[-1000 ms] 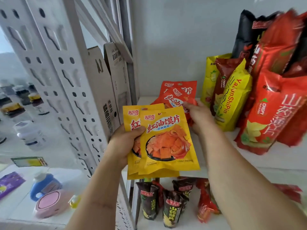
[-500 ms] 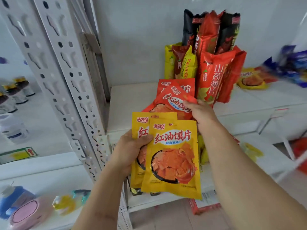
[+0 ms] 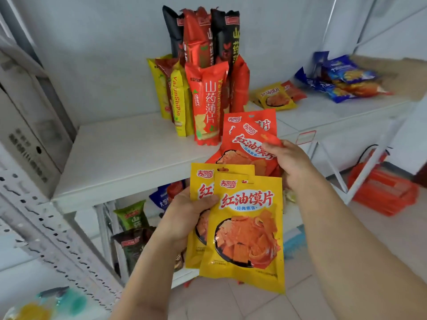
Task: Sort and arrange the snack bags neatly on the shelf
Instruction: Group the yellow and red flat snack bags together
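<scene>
The left hand [image 3: 184, 218], thumb across the front, pinches two yellow snack bags [image 3: 242, 227] upright. Just above them, the right hand [image 3: 288, 160] grips two red snack bags [image 3: 249, 144] over the shelf [image 3: 129, 155] edge.

White shelf [image 3: 129, 148], upright snack bags [image 3: 203, 88] at back, yellow pouch [image 3: 276, 97], blue bags [image 3: 342, 78] lying right

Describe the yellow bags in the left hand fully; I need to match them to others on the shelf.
Two flat yellow bags of glossy plastic, fanned, the front one overlapping the back one. Each shows a red logo, big red Chinese characters, a bowl of orange chips and a hang hole. The left hand pinches them at their left edge, upright, in front of the shelf.
</scene>
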Available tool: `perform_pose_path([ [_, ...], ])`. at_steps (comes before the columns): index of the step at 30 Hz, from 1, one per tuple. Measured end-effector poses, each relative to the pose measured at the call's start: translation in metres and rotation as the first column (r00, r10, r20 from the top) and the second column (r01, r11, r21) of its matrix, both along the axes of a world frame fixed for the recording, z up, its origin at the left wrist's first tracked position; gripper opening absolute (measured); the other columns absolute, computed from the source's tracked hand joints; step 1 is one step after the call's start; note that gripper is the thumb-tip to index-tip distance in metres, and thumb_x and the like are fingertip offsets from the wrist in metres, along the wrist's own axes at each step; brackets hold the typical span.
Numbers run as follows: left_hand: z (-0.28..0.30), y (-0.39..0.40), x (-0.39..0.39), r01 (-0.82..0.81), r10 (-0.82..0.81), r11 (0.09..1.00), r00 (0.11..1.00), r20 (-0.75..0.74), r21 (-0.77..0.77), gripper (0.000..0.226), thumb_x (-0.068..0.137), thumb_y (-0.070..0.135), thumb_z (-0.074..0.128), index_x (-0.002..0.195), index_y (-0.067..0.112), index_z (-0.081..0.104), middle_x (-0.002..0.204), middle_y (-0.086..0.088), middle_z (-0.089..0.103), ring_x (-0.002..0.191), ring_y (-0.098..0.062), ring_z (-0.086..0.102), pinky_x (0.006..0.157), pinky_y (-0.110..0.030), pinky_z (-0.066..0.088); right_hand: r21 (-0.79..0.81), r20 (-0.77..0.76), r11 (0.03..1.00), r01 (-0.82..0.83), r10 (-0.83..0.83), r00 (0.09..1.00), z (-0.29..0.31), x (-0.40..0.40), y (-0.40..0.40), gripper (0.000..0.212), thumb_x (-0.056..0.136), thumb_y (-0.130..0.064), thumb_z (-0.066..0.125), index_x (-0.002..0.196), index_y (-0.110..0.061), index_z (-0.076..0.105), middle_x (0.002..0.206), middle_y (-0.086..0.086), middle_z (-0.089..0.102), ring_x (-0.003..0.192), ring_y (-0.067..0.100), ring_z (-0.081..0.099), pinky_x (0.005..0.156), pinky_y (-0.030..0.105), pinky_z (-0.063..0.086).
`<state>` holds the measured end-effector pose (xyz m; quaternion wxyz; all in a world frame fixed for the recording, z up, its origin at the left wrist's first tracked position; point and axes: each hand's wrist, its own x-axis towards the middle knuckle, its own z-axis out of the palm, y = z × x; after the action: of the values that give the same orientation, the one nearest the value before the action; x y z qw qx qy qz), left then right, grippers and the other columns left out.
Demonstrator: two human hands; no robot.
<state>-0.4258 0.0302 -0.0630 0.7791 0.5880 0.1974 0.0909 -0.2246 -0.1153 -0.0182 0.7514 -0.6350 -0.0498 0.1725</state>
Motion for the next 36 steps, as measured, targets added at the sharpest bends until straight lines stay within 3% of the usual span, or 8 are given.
perform_pose_path([
  [6, 0.002, -0.083, 0.078, 0.025, -0.025, 1.0, 1.0, 0.013, -0.019, 0.028, 0.091, 0.01, 0.069, 0.118, 0.004, 0.069, 0.111, -0.018, 0.075, 0.1, -0.04, 0.073, 0.092, -0.055, 0.057, 0.002, 0.001, 0.998, 0.056, -0.056, 0.998, 0.006, 0.076, -0.089, 0.023, 0.087, -0.011, 0.072, 0.108, -0.009, 0.064, 0.097, 0.015, 0.075, 0.084, 0.031, 0.074, 0.078, 0.051, 0.059],
  [11, 0.011, -0.133, 0.134, 0.014, -0.012, 0.999, 0.999, 0.046, -0.034, 0.024, 0.092, 0.008, 0.066, 0.115, 0.003, 0.07, 0.11, -0.019, 0.075, 0.098, -0.039, 0.074, 0.085, -0.049, 0.06, -0.023, 0.046, 0.996, 0.091, -0.09, 0.995, 0.018, 0.136, -0.139, 0.012, 0.089, -0.015, 0.07, 0.099, -0.015, 0.063, 0.1, 0.011, 0.074, 0.087, 0.029, 0.074, 0.081, 0.05, 0.059],
  [16, 0.022, -0.157, 0.185, -0.002, 0.003, 1.0, 0.999, 0.047, -0.022, 0.031, 0.09, 0.009, 0.069, 0.12, 0.001, 0.068, 0.111, -0.019, 0.075, 0.1, -0.041, 0.073, 0.091, -0.054, 0.057, -0.01, 0.058, 0.993, 0.117, -0.116, 0.992, 0.027, 0.188, -0.166, 0.012, 0.09, -0.018, 0.07, 0.099, -0.016, 0.062, 0.101, 0.01, 0.074, 0.086, 0.027, 0.074, 0.079, 0.049, 0.06],
  [28, 0.052, -0.131, 0.356, -0.042, 0.039, 0.999, 0.99, 0.138, 0.024, 0.027, 0.091, 0.008, 0.069, 0.118, 0.006, 0.069, 0.106, -0.014, 0.077, 0.093, -0.034, 0.076, 0.076, -0.041, 0.061, 0.043, 0.099, 0.997, 0.066, -0.07, 0.993, 0.052, 0.361, -0.142, 0.021, 0.089, -0.017, 0.07, 0.109, -0.014, 0.064, 0.098, 0.009, 0.075, 0.084, 0.028, 0.074, 0.073, 0.044, 0.06],
  [36, 0.068, -0.09, 0.457, -0.064, 0.062, 0.998, 0.99, 0.125, 0.011, 0.028, 0.091, 0.007, 0.068, 0.119, 0.004, 0.067, 0.107, -0.016, 0.077, 0.092, -0.037, 0.075, 0.074, -0.044, 0.063, -0.012, 0.078, 0.999, 0.038, -0.037, 0.996, 0.047, 0.472, -0.103, 0.028, 0.086, -0.019, 0.074, 0.111, -0.013, 0.064, 0.101, 0.01, 0.075, 0.085, 0.029, 0.074, 0.075, 0.047, 0.059],
])
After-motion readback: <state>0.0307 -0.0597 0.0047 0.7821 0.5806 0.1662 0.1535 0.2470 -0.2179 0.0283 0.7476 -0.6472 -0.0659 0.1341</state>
